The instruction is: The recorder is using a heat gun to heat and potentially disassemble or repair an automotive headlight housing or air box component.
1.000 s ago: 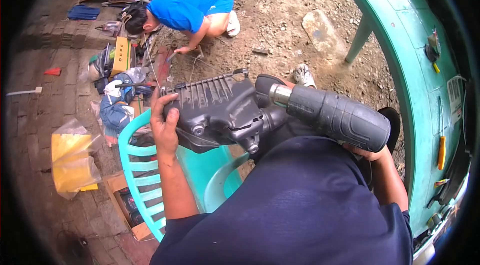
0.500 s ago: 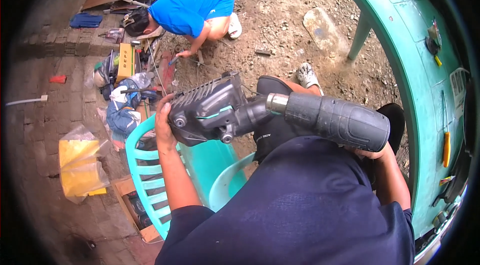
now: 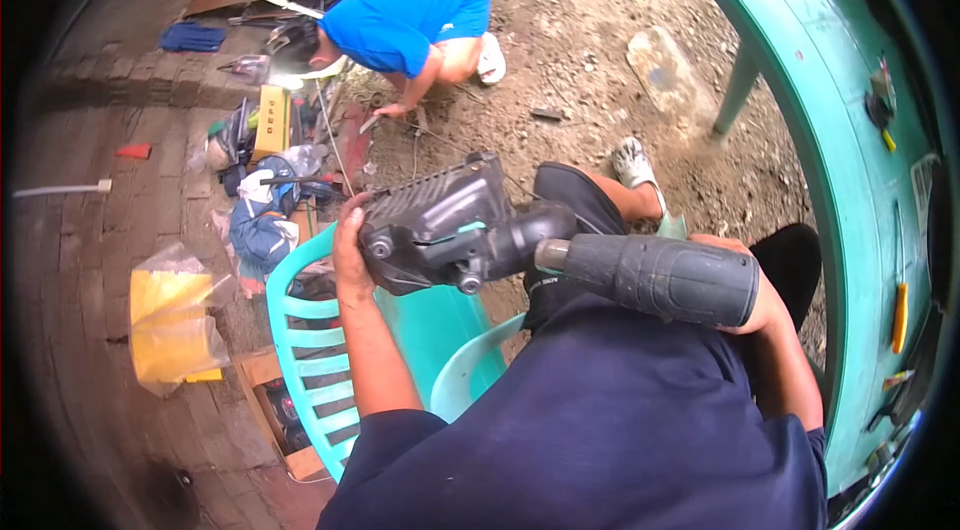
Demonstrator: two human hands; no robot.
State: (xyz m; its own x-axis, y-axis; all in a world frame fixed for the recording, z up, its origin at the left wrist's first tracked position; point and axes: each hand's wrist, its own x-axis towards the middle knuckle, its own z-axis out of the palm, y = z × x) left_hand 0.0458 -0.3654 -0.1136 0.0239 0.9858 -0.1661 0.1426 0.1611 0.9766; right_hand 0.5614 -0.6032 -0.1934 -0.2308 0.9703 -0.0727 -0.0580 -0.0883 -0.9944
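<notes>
My left hand (image 3: pixel 352 252) grips the left end of a black ribbed plastic housing (image 3: pixel 430 225), which looks like an air filter box, its thumb on the upper edge. A bent round tube sticks out of the housing's right side. My right hand (image 3: pixel 762 302) is wrapped round a black heat gun (image 3: pixel 660 278), partly hidden behind its body. The gun lies almost level above my lap, its metal nozzle pointing left, just below the end of the tube. Whether nozzle and tube touch, I cannot tell.
A green plastic chair (image 3: pixel 302 308) stands under my left arm. At right, a green table (image 3: pixel 835 180) holds a yellow-handled screwdriver (image 3: pixel 900 318). Ahead, a person in blue (image 3: pixel 405 20) crouches on gravel. Bags, a yellow box (image 3: pixel 272 122) and a plastic-wrapped yellow packet (image 3: pixel 172 320) lie left.
The heat gun has moved left and toward me, its nozzle dropping from across the tube to below it. More of my right hand shows. The whole view has shifted slightly.
</notes>
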